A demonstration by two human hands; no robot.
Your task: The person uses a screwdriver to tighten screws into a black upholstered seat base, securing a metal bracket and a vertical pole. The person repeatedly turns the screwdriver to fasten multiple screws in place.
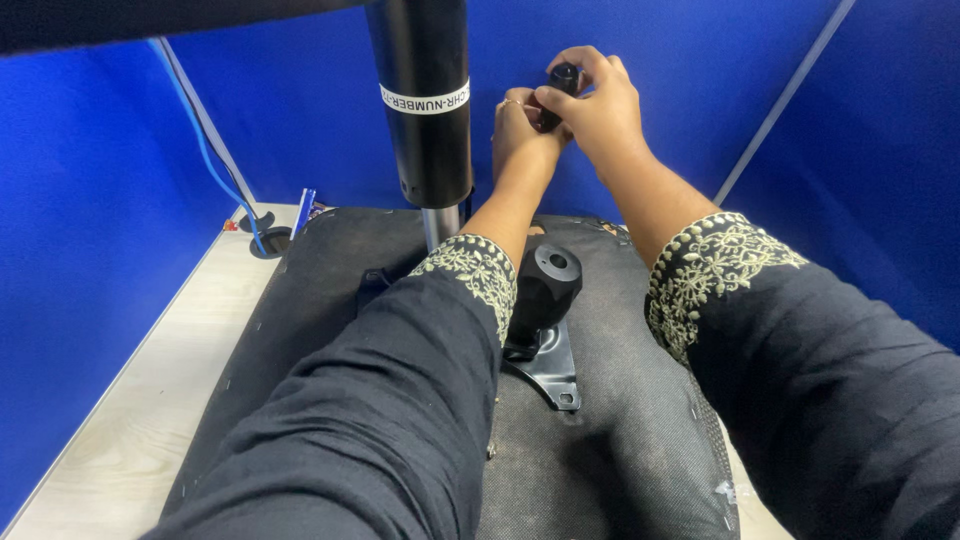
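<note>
An upturned black chair seat (320, 300) lies on a light wooden table (150, 400). A black gas-lift cylinder (425, 110) with a white label band stands up from its metal shaft (440, 225). A black knob on a metal bracket (545, 300) is fixed to the seat's underside. Both my hands are raised beyond the cylinder. My right hand (595, 105) pinches a small black handle piece (562, 82) from above. My left hand (515, 135), with a ring on a finger, touches the same piece from below. Whether it grips is partly hidden.
Blue partition walls (100, 200) close in the table on the left, back and right. A blue cable (205, 150) runs down to a hole at the table's far left corner. A small blue object (305, 210) lies beside the seat's far edge.
</note>
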